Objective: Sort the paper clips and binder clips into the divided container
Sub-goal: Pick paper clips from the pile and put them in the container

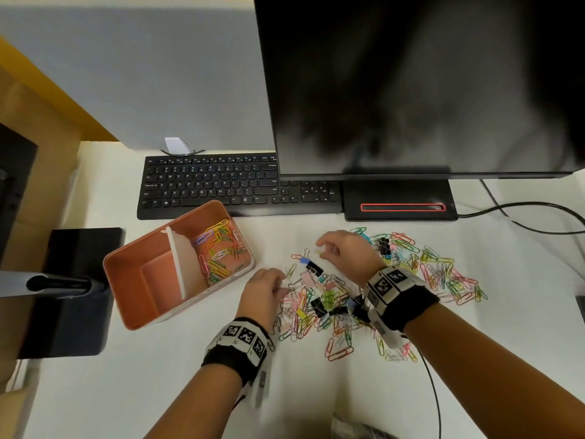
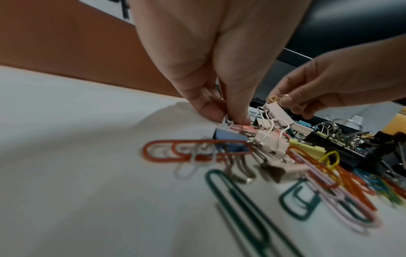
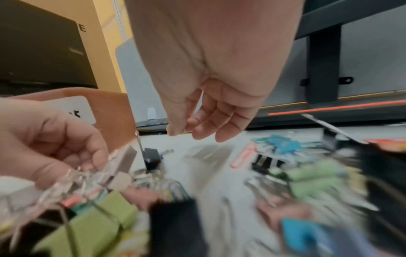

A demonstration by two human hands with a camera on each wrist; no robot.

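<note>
Lower centre of the frame, the left hand [image 1: 264, 288] pinches a white paper clip [image 2: 226, 121] tangled among binder clips [image 1: 326, 301] on the desk [image 1: 158, 375]. Farther up, the right hand [image 1: 345, 248] pinches a yellow clip [image 2: 274, 99]. Snagged neighbours may lift and land in the divided container [image 1: 126, 258], middle left.

Black keyboard [image 1: 209, 185] behind — dark monitor [image 1: 411, 83], cables [image 1: 522, 213] right.

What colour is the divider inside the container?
White. The divider stands between the two compartments of the salmon-pink container; the head view shows it best.
</note>
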